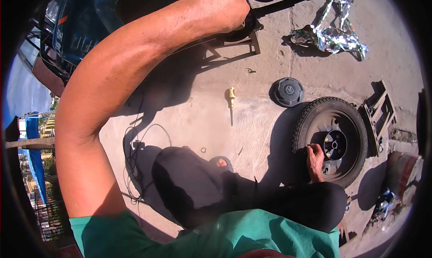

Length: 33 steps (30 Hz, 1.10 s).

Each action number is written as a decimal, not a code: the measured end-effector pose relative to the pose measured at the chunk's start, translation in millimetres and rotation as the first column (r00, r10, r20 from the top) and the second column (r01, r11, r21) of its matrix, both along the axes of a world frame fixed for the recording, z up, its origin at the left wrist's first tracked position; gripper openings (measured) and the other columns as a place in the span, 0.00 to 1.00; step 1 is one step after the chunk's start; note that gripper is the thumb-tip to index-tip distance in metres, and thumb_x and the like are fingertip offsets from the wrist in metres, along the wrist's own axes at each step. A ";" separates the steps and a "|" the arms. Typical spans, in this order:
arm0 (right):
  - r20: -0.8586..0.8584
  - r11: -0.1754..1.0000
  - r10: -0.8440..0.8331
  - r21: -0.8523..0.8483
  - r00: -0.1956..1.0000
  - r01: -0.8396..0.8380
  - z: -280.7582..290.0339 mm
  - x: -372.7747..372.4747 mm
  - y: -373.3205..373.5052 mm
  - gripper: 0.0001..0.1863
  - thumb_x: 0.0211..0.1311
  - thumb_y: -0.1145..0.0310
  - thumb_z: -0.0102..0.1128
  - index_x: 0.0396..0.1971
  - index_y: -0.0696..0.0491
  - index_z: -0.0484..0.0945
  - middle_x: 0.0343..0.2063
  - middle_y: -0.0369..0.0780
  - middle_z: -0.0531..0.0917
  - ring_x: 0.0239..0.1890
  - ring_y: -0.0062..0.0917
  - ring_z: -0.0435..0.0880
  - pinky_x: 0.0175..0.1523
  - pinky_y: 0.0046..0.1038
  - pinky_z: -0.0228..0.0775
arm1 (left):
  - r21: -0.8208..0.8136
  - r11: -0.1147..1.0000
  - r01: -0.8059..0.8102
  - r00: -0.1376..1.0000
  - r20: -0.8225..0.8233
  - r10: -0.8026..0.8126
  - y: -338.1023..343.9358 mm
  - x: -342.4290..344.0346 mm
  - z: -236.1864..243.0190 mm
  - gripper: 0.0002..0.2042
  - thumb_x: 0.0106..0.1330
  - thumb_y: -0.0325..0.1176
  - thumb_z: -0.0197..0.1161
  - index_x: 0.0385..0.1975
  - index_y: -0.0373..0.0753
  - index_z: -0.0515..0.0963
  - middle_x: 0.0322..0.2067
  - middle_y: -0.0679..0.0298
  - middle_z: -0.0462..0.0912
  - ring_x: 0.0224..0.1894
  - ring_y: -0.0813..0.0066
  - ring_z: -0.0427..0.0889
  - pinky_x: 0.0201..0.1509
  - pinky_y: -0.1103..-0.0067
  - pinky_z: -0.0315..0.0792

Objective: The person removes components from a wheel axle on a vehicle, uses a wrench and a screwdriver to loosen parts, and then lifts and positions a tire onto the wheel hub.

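My left arm reaches across the upper view. My left hand (225,8) is closed on a part beside the blue vehicle's dark hub (245,28); its fingertips and what they grip are hidden. My right hand (316,163) rests low on the wheel with tire (353,123) lying on the ground, fingers curled at the inner rim beside the black centre plate; I cannot make out what they hold. A yellow-handled screwdriver (231,96) and a dark round cap (288,91) lie left of the wheel. A small ring (203,150) lies near my foot.
The blue vehicle (72,28) fills the upper left. Crumpled foil (342,44) lies at upper right. Wooden frames (384,93) and a weathered cylindrical object (400,168) stand right of the wheel. A dark cable (153,125) snakes over the concrete beside my legs.
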State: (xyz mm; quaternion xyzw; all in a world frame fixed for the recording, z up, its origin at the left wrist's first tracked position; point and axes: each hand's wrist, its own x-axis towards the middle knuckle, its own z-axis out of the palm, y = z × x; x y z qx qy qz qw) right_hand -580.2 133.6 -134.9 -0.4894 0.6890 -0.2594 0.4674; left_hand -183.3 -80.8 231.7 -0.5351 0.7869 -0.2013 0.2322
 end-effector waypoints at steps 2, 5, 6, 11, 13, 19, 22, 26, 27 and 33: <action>-0.005 1.000 -0.006 -0.015 1.000 0.006 -9.3 -9.0 -1.6 0.13 0.66 0.66 0.62 0.40 0.61 0.82 0.29 0.41 0.84 0.34 0.24 0.81 0.44 0.27 0.73 | -0.056 0.998 0.010 1.000 -0.014 -0.011 -2.4 1.7 13.3 0.11 0.67 0.36 0.68 0.44 0.37 0.84 0.33 0.51 0.87 0.38 0.56 0.88 0.42 0.63 0.81; -0.002 0.999 -0.010 -0.033 1.000 0.010 -35.2 -15.6 2.7 0.12 0.65 0.66 0.63 0.40 0.61 0.83 0.29 0.40 0.84 0.34 0.23 0.81 0.43 0.26 0.73 | -0.061 0.995 -0.079 0.983 -0.171 0.067 21.7 15.7 25.2 0.11 0.67 0.36 0.68 0.44 0.38 0.84 0.32 0.50 0.88 0.38 0.55 0.89 0.42 0.62 0.81; -0.008 0.999 -0.016 -0.043 1.000 0.015 -38.4 -18.2 2.9 0.12 0.65 0.66 0.63 0.40 0.61 0.83 0.29 0.40 0.84 0.34 0.23 0.81 0.43 0.26 0.73 | -0.037 0.988 -0.149 0.947 -0.292 0.132 34.8 20.8 20.5 0.11 0.67 0.37 0.67 0.43 0.37 0.84 0.33 0.50 0.88 0.38 0.53 0.89 0.42 0.61 0.81; 0.001 0.999 0.002 -0.033 1.000 -0.001 -49.9 -14.2 6.6 0.12 0.64 0.66 0.64 0.39 0.61 0.83 0.29 0.40 0.85 0.33 0.22 0.81 0.43 0.25 0.72 | 0.382 0.833 -0.400 0.357 -0.772 0.526 96.9 66.9 -52.6 0.16 0.67 0.42 0.69 0.43 0.34 0.83 0.30 0.59 0.86 0.31 0.71 0.83 0.40 0.68 0.78; 0.011 0.999 0.015 -0.034 1.000 -0.015 -53.2 -13.0 4.9 0.12 0.64 0.66 0.64 0.38 0.61 0.83 0.29 0.39 0.85 0.33 0.22 0.81 0.43 0.25 0.72 | 0.525 0.797 -0.299 -0.095 -0.847 0.523 118.1 82.7 -95.0 0.14 0.68 0.40 0.69 0.42 0.33 0.81 0.29 0.62 0.86 0.31 0.79 0.83 0.34 0.78 0.78; 0.150 0.967 0.040 0.243 0.988 -0.076 -70.3 -51.4 -21.2 0.11 0.63 0.68 0.64 0.38 0.61 0.83 0.28 0.35 0.84 0.33 0.20 0.81 0.36 0.25 0.74 | 0.549 0.835 0.030 -0.612 -0.651 0.450 140.7 63.2 -193.4 0.13 0.75 0.35 0.64 0.46 0.29 0.79 0.37 0.56 0.86 0.34 0.74 0.87 0.39 0.78 0.84; -0.181 0.743 0.627 -0.153 0.758 -0.651 4.2 -16.4 -71.2 0.13 0.63 0.67 0.62 0.43 0.59 0.84 0.29 0.36 0.83 0.31 0.21 0.82 0.34 0.23 0.72 | 0.605 0.779 0.167 -0.661 -0.517 0.544 143.4 48.8 -223.3 0.14 0.76 0.37 0.62 0.48 0.30 0.78 0.36 0.57 0.86 0.35 0.71 0.87 0.41 0.75 0.84; 0.132 0.662 0.703 0.239 0.699 -0.711 129.8 101.3 -123.0 0.22 0.64 0.55 0.58 0.47 0.59 0.83 0.34 0.39 0.84 0.36 0.24 0.82 0.45 0.28 0.74 | 0.680 0.690 0.248 -0.750 -0.316 0.580 159.2 38.7 -240.5 0.16 0.74 0.42 0.65 0.49 0.34 0.79 0.41 0.62 0.85 0.40 0.72 0.87 0.42 0.72 0.85; 0.154 0.619 0.744 0.209 0.650 -0.757 154.1 123.1 -129.0 0.22 0.64 0.56 0.58 0.48 0.57 0.83 0.38 0.42 0.86 0.41 0.27 0.84 0.49 0.29 0.75 | 0.671 0.684 0.285 -0.774 -0.260 0.577 158.5 28.6 -239.3 0.15 0.73 0.41 0.66 0.50 0.37 0.79 0.43 0.66 0.84 0.45 0.73 0.85 0.43 0.69 0.85; -0.173 0.621 0.772 0.002 0.611 -0.784 157.1 240.2 -118.7 0.28 0.56 0.49 0.72 0.39 0.62 0.80 0.40 0.50 0.87 0.46 0.37 0.87 0.51 0.35 0.78 | 0.591 0.763 0.263 -0.928 -0.062 0.368 151.8 11.6 -251.6 0.12 0.71 0.39 0.68 0.47 0.40 0.81 0.43 0.69 0.83 0.48 0.75 0.81 0.51 0.68 0.79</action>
